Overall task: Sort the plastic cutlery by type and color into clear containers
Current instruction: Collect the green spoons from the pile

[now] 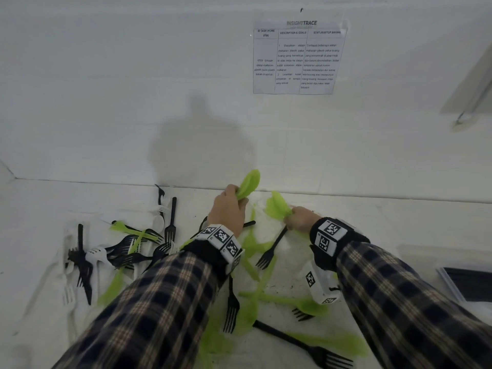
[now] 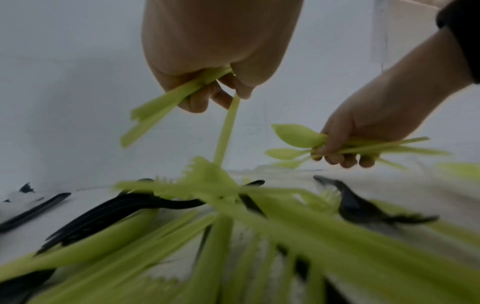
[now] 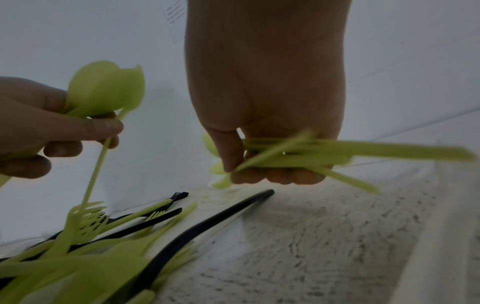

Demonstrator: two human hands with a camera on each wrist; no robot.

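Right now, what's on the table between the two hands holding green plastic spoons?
In the head view, between left hand and right hand, a black plastic handle tip and green cutlery lie there.

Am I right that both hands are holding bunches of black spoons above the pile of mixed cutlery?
Not quite: the spoons are green, not black. The head view shows the left hand and the right hand each holding green spoons above the pile of mixed cutlery.

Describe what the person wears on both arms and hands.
Both arms have plaid sleeves in dark navy and tan. Each wrist carries a black band with white blocks printed with black square codes: left wrist, right wrist. The hands are bare, without gloves.
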